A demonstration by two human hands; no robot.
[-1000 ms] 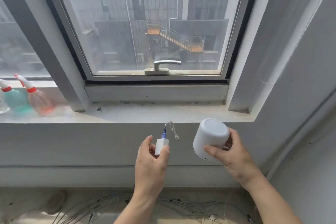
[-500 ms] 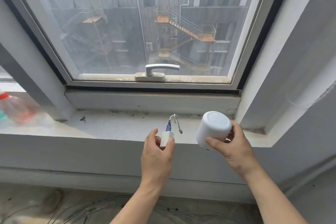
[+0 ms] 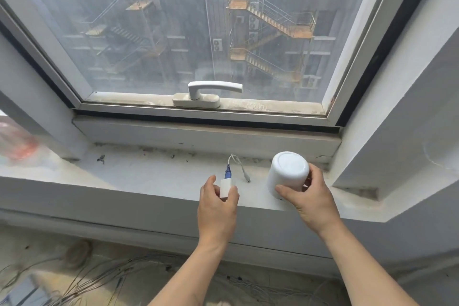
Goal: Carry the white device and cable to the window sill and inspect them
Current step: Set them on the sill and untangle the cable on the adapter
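a person's two bare hands hold small electronics over a dusty window sill (image 3: 154,176) at lower centre of the frame. the right hand (image 3: 309,200) wraps thumb and fingers around a smooth, matte white cylindrical device (image 3: 288,171), tilted so that its flat round end faces up; whether it touches the sill cannot be told. just left of it, the left hand (image 3: 217,208) pinches a small white boxy charger plug (image 3: 226,187) between thumb and forefinger. a blue connector (image 3: 228,173) rises from the plug, and a short thin white cable (image 3: 238,163) loops over and hangs down to a small metal tip above the sill. the sill is pale, gritty concrete, speckled with dark debris along its back edge. above centre, a white lever window handle (image 3: 211,89) sits on the grimy frame. a blurred reddish bottle (image 3: 17,141) shows at far left, and tangled thin wires (image 3: 99,273) litter the floor at lower left.
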